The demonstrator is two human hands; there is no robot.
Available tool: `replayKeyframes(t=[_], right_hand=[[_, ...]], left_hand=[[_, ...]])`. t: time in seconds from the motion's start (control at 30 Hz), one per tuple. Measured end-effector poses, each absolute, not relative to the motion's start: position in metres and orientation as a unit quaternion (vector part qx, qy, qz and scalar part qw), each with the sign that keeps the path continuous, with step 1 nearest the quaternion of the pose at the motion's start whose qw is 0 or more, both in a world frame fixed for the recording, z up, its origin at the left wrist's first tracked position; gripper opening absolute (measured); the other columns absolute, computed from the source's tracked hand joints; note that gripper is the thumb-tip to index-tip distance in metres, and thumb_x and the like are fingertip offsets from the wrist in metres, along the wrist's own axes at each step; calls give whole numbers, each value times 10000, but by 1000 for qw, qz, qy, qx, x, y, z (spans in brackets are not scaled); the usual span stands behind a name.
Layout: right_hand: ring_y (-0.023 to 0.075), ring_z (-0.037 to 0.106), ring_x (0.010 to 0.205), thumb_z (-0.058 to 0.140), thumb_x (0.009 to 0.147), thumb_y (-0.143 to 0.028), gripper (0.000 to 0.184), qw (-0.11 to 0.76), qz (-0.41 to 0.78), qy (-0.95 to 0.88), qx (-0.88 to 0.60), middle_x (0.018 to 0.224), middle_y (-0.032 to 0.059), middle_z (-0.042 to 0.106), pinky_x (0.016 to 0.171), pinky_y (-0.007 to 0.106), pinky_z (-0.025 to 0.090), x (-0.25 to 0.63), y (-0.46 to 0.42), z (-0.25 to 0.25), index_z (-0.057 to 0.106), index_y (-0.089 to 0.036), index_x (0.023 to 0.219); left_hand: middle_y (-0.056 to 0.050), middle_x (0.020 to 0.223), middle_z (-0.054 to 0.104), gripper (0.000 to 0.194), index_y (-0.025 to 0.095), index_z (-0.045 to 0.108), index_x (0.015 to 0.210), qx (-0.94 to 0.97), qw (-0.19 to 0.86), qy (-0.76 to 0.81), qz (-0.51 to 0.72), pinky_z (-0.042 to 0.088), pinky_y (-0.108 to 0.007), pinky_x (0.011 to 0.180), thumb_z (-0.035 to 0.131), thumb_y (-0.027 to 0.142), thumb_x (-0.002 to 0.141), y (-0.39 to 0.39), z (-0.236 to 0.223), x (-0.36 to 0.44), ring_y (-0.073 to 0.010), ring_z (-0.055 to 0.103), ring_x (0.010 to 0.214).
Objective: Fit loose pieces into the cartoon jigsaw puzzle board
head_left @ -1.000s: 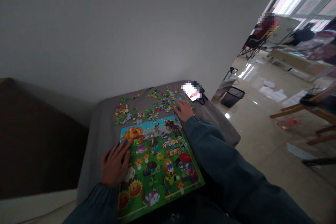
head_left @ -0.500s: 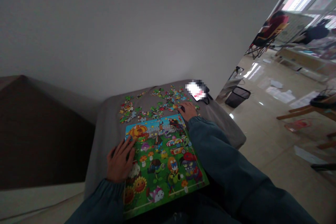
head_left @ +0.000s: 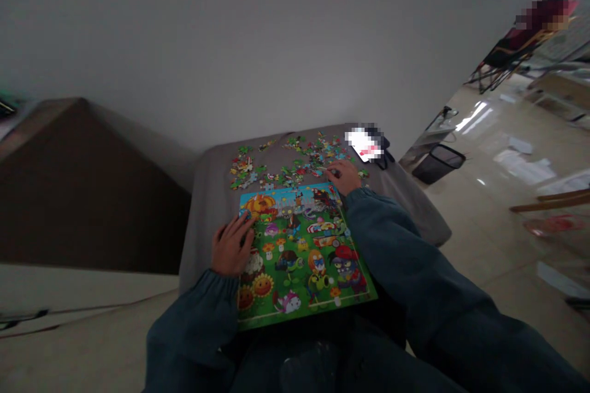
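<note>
My left hand (head_left: 232, 244) is open, fingers spread, resting on the left edge of the jigsaw puzzle (head_left: 299, 258) and not gripping anything I can make out. My right hand (head_left: 343, 177) sits at the puzzle's far right corner with the fingers drawn together and pointing into the loose pieces (head_left: 295, 167). It looks like a pinch, but from this head cam I honestly can't tell if there's a piece in it.

The puzzle is a big colourful board of cartoon plants and zombies, with sunflowers near my end and a zombie in a red cap on the right. It lies on a grey cloth-covered surface (head_left: 214, 221), with its near edge right by my lap. The loose pieces are scattered in a patch just past its far edge.

Past those, at the far corner, there's a phone (head_left: 364, 144) with a bright, blurred screen. Off to the right, a black mesh wastebasket (head_left: 437, 164) stands on the shiny tile floor (head_left: 479, 221), with sheets of paper (head_left: 523, 166) lying farther out.
</note>
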State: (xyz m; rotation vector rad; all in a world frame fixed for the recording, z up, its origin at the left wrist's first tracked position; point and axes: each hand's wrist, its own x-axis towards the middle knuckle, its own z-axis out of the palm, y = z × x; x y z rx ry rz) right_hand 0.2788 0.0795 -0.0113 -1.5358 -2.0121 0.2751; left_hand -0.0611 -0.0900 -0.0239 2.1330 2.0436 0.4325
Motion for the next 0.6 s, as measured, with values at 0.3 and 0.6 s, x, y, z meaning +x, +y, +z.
replayKeyframes(t=[0.3, 0.6], right_hand=[[146, 717, 918, 521, 975, -242, 209, 305, 141, -847, -412, 993, 15, 760, 869, 279, 569, 265, -101, 43, 721, -237, 1032], [146, 683, 920, 530, 990, -156, 178, 359, 97, -883, -285, 969, 42, 751, 823, 247, 563, 166, -188, 20, 708, -153, 1005]], left_hand=[[-20, 1489, 531, 436, 298, 631, 1328, 711, 87, 675, 174, 254, -453, 1180, 360, 373, 995, -91, -26, -61, -222, 464, 1390], [-10, 1504, 515, 417, 302, 620, 1334, 714, 94, 673, 169, 248, -454, 1175, 375, 372, 1004, -92, -23, -58, -221, 448, 1401]])
